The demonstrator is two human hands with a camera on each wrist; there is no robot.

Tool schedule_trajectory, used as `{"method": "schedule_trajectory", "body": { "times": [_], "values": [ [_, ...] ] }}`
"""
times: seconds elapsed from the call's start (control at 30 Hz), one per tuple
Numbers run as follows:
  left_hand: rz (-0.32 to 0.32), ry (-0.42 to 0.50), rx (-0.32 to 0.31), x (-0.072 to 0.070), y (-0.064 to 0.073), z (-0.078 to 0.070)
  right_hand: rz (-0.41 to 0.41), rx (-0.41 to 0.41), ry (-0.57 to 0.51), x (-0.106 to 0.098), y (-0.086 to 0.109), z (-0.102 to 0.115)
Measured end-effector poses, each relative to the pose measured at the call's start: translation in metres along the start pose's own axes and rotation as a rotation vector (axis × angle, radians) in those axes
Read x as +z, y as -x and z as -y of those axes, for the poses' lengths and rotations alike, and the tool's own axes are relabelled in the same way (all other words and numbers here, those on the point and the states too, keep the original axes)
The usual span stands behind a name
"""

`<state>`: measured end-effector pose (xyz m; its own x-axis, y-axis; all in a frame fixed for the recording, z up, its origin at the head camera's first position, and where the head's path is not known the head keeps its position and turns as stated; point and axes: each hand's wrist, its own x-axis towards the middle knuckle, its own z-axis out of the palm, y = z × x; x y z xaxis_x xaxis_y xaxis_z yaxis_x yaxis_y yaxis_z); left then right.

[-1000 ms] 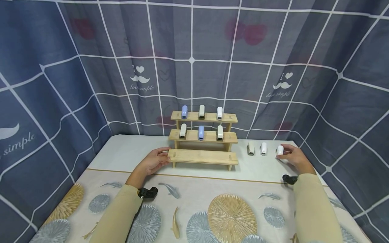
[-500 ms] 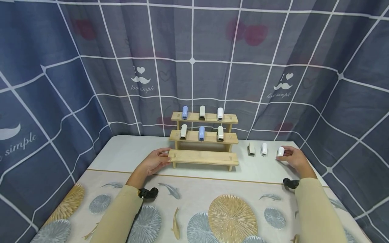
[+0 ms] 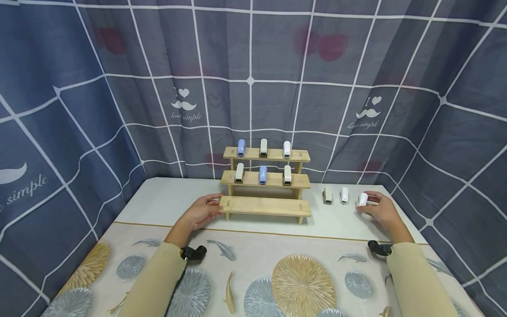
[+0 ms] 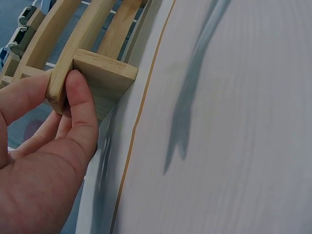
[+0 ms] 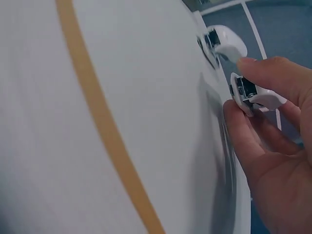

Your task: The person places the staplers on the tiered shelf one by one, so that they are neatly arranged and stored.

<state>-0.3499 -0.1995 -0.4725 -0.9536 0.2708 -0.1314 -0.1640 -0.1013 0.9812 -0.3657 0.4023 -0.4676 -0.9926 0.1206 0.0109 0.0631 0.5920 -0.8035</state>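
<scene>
Right hand (image 3: pixel 382 210): thumb and fingers pinched a white mini stapler (image 3: pixel 362 199), held at the right of the white tabletop (image 3: pixel 170 187). Change just noted: this stapler had shifted slightly left and nearer, the hand moving with it. In the right wrist view a fingertip lay along its base; it looked lifted, though the gap beneath was hard to read. Judgement: the stapler was under the grip's control and the work stood at the pick-up stage.

Left hand (image 3: pixel 202 211): thumb and fingers pinched the left end of the near, lowest step of the three-tier wooden stand (image 3: pixel 265 205), presumably steadying it.

Against the frame half a second earlier: left grip and stand unchanged; a second white stapler (image 3: pixel 343 196) and a beige stapler (image 3: pixel 327 195), left of the held one, had not moved. Six staplers kept their places on the stand: blue (image 3: pixel 241 147), cream, white on the far tier; cream, blue, cream on the middle tier.
</scene>
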Motion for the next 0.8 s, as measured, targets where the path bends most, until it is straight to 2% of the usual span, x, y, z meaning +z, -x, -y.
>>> {"method": "schedule_trajectory", "body": {
  "times": [0.23,0.8],
  "values": [
    [-0.008,-0.002,-0.008,0.001,0.001,-0.001,0.027,-0.046,-0.077,0.006,0.013,0.012],
    [-0.011,-0.005,-0.020,0.001,0.003,-0.003,0.071,-0.085,-0.147,0.030,0.044,0.032]
  ]
}}
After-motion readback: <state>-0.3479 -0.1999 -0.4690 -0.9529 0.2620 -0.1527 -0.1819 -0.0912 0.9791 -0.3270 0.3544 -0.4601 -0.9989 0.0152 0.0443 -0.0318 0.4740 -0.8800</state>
